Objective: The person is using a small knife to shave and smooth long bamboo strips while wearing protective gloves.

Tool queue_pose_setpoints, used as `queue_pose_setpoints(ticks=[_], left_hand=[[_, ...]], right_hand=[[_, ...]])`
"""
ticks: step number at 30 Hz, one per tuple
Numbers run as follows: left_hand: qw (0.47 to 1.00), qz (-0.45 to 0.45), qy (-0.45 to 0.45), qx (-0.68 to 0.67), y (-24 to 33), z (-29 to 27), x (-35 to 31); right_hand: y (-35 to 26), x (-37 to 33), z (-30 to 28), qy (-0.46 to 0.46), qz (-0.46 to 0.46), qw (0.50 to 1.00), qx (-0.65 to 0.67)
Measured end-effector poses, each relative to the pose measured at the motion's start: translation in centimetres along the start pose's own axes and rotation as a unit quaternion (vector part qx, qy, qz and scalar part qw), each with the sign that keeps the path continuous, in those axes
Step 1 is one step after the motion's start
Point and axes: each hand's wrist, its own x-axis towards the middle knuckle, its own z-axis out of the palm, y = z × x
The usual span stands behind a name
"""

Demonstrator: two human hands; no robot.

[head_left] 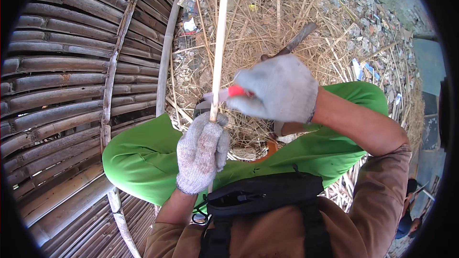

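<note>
Two gloved hands, left hand [201, 155] gripping one bamboo strip [220, 43], right hand [277, 88] one knife [224, 94]

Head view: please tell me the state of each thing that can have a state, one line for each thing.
Left hand: gloved, closed around the stick.
Right hand: gloved, gripping the red-handled knife.
Bamboo stick: upright, held at its lower end.
Red-handled knife: pressed against the stick, just above the left hand.
Black pouch: strapped at the waist; closure not clear.
Bamboo panel: lying flat, slats tied together.
</note>
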Motion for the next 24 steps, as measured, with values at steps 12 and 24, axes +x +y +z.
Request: queue_pose_setpoints(ticks=[12, 24], left_hand=[[1.0, -0.006, -0.004, -0.027, 0.3, 0.7, -0.4], [0.999, 0.003, -0.03, 0.032, -0.9, -0.2, 0.0]], right_hand=[[1.0, -0.4, 0.6, 0.072, 0.077, 0.989, 0.108], [-0.9, -1.1, 0.9, -0.001, -0.005, 0.996, 0.091]])
